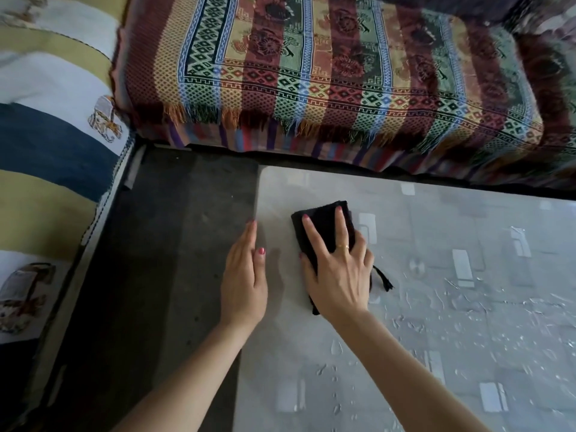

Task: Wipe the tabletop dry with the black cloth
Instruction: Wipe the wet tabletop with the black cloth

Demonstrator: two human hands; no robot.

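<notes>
A folded black cloth (324,224) lies on the grey tabletop (420,322) near its far left corner. My right hand (338,269) presses flat on the cloth with fingers spread, covering its near half; a black tassel sticks out to the right of the hand. My left hand (244,275) rests flat with straight fingers along the table's left edge, beside the cloth and apart from it. Water drops and streaks glisten over the right and near parts of the tabletop.
A sofa seat under a striped patterned throw (327,73) runs behind the table's far edge. To the left lies a yellow, white and blue cushion cover (53,145). Dark grey floor (162,260) fills the gap left of the table.
</notes>
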